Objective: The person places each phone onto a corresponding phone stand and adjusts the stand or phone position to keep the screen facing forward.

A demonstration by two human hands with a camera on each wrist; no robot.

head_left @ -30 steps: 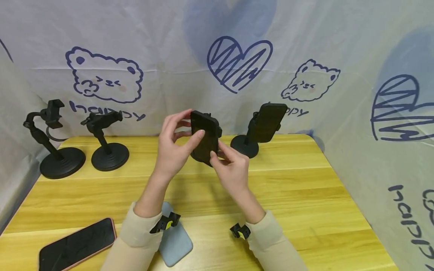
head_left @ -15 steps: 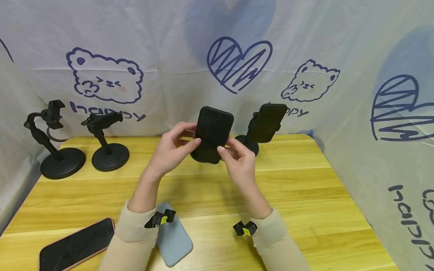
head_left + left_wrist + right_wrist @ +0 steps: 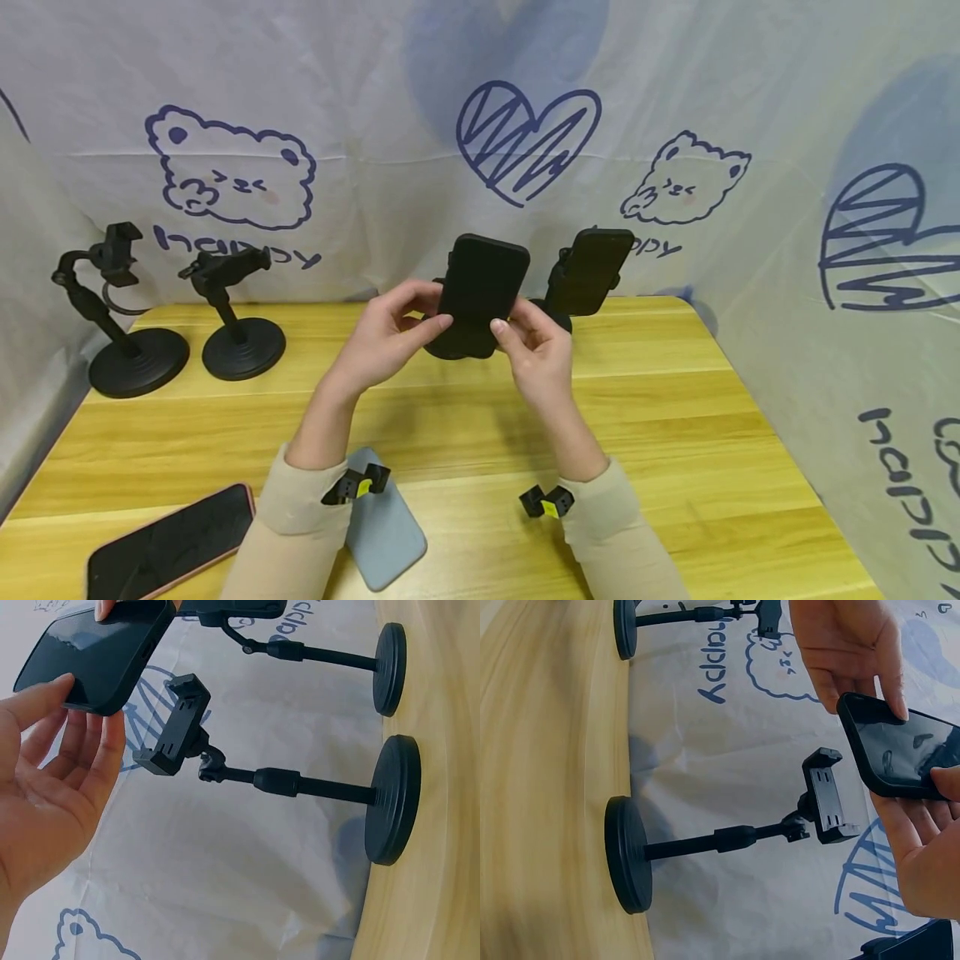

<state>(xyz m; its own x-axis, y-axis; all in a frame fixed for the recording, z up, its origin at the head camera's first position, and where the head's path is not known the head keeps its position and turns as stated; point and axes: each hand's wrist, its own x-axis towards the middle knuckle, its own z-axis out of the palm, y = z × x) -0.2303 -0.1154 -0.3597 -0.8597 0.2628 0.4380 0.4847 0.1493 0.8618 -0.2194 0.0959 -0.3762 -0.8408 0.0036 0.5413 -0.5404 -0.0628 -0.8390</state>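
Note:
Both hands hold one black smartphone (image 3: 486, 283) upright, its dark screen toward me. My left hand (image 3: 381, 340) pinches its left edge, thumb on the front and fingers behind. On the lower right edge, my right hand (image 3: 542, 357) grips it the same way. Behind the phone stands a black phone stand (image 3: 277, 781) with a round base. Its clamp (image 3: 826, 796) has nothing in it and is apart from the phone in both wrist views. From the head, the phone and hands hide most of that stand.
To the right, another stand carries a black phone (image 3: 590, 272). Two more stands, one with a bent neck (image 3: 120, 333) and one with a tilted clamp (image 3: 238, 333), are at the left. A pink-edged phone (image 3: 172, 542) and a grey-blue phone (image 3: 386, 533) lie on the wooden table (image 3: 675, 467) near me.
The phone has come away from the stand's clamp, shifted right and turned its screen more squarely toward me. Both hands moved right with it; the left thumb slid toward its left edge.

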